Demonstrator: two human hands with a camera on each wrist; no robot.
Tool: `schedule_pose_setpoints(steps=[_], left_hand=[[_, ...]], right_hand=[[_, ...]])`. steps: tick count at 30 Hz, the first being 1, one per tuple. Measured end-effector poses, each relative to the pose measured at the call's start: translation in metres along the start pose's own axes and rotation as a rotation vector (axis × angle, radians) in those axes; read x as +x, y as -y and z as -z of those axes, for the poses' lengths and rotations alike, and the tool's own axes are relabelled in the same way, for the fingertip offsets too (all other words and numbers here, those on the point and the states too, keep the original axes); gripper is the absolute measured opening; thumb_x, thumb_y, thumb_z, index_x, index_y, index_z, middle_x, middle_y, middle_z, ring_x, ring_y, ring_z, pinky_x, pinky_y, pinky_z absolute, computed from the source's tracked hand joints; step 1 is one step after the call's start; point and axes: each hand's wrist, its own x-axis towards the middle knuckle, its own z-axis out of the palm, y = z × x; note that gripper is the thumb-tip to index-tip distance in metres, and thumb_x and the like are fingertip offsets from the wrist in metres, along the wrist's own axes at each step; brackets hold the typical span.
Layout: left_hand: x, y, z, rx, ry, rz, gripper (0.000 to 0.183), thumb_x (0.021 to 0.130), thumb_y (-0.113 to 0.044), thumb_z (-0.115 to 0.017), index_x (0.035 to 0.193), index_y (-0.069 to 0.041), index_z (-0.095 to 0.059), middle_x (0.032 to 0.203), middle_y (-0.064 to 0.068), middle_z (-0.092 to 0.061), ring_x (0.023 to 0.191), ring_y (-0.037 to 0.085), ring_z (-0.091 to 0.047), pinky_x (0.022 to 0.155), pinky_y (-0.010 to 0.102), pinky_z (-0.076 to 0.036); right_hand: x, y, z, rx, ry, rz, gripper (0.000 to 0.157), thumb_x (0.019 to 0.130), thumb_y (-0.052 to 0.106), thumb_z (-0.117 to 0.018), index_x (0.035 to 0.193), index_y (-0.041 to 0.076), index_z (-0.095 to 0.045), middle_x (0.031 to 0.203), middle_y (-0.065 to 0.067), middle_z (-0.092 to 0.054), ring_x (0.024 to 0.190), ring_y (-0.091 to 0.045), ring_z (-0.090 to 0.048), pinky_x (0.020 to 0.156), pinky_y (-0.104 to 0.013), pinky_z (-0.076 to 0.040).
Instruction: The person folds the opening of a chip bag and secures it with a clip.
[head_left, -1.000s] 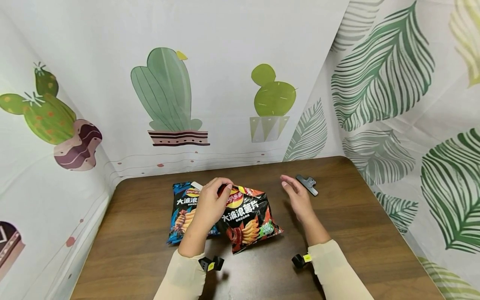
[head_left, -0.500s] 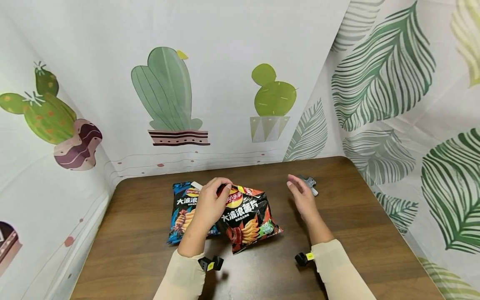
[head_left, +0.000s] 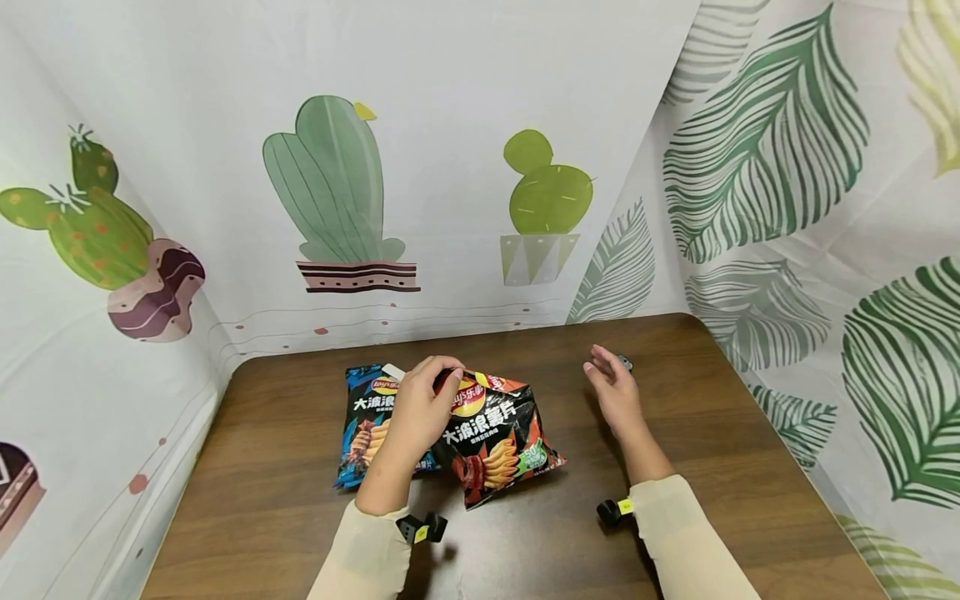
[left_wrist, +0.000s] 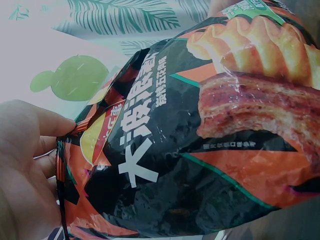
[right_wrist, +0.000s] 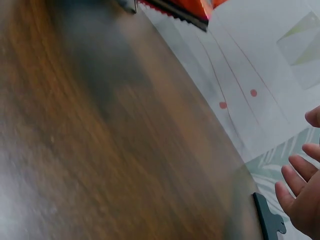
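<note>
My left hand (head_left: pixel 422 408) pinches the top corner of a black and orange bag of potato chips (head_left: pixel 491 437), which stands tilted over the table. In the left wrist view, thumb and fingers of the left hand (left_wrist: pixel 22 172) grip the crimped top edge of the chip bag (left_wrist: pixel 170 145). My right hand (head_left: pixel 617 396) hovers to the right of the bag, fingers extended and holding nothing. Just beyond it lies a dark bag clip (head_left: pixel 626 363), mostly hidden behind the fingers. The right wrist view has the clip (right_wrist: pixel 267 220) beside the spread fingers of the right hand (right_wrist: pixel 302 200).
A blue and black chip bag (head_left: pixel 367 408) lies on the left, partly covered by my left hand and arm. A small white piece (head_left: pixel 392 372) sits at its top edge. The brown wooden table (head_left: pixel 720 483) ends at a printed curtain (head_left: pixel 450 167) behind.
My right hand has moved right, away from the held chip bag, and now covers most of the clip, which showed fully before. My left hand and both bags stay put.
</note>
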Motion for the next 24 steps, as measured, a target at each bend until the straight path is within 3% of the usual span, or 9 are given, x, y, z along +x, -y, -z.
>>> schedule_pose_setpoints(steps=[6,9,12,19,24], left_hand=[[0.000,0.000,0.000,0.001,-0.002,0.000,0.014,0.103,-0.023,-0.059,0.106,-0.017,-0.071,0.109,0.001,-0.072,0.103,0.021,-0.067,0.090,0.044,-0.053],[0.000,-0.001,0.000,0.004,-0.002,0.001,0.014,0.103,-0.023,-0.059,0.106,-0.017,-0.071,0.110,0.001,-0.072,0.104,0.022,-0.067,0.091,0.045,-0.053],[0.000,-0.001,0.000,0.003,-0.001,0.005,0.014,0.103,-0.023,-0.059,0.107,-0.017,-0.071,0.110,0.001,-0.072,0.104,0.022,-0.067,0.091,0.045,-0.053],[0.000,-0.002,0.001,-0.001,0.005,0.015,0.015,0.103,-0.024,-0.059,0.107,-0.017,-0.071,0.110,0.000,-0.072,0.104,0.021,-0.067,0.092,0.044,-0.053],[0.000,-0.001,0.001,-0.011,0.001,0.017,0.015,0.103,-0.024,-0.059,0.107,-0.016,-0.071,0.110,0.000,-0.072,0.101,0.020,-0.067,0.090,0.043,-0.053]], right_hand=[[-0.008,0.018,0.004,-0.033,-0.014,0.008,0.052,0.103,0.016,-0.056,0.150,-0.002,-0.043,0.153,-0.022,-0.043,0.143,-0.035,-0.041,0.093,-0.003,-0.037],[-0.003,0.011,0.007,-0.053,-0.039,0.016,0.051,0.102,0.015,-0.057,0.149,-0.001,-0.045,0.151,-0.022,-0.043,0.140,-0.035,-0.044,0.093,-0.004,-0.037],[0.005,-0.002,0.011,-0.092,-0.066,0.028,0.050,0.102,0.017,-0.059,0.148,0.001,-0.047,0.151,-0.020,-0.045,0.139,-0.032,-0.045,0.100,-0.012,-0.036],[0.016,-0.022,0.019,-0.162,-0.111,0.071,0.051,0.102,0.024,-0.059,0.147,0.002,-0.049,0.148,-0.020,-0.047,0.137,-0.032,-0.045,0.115,-0.044,-0.035],[0.018,-0.025,0.024,-0.179,-0.122,0.064,0.053,0.101,0.028,-0.060,0.148,0.005,-0.048,0.150,-0.021,-0.043,0.140,-0.036,-0.041,0.118,-0.050,-0.031]])
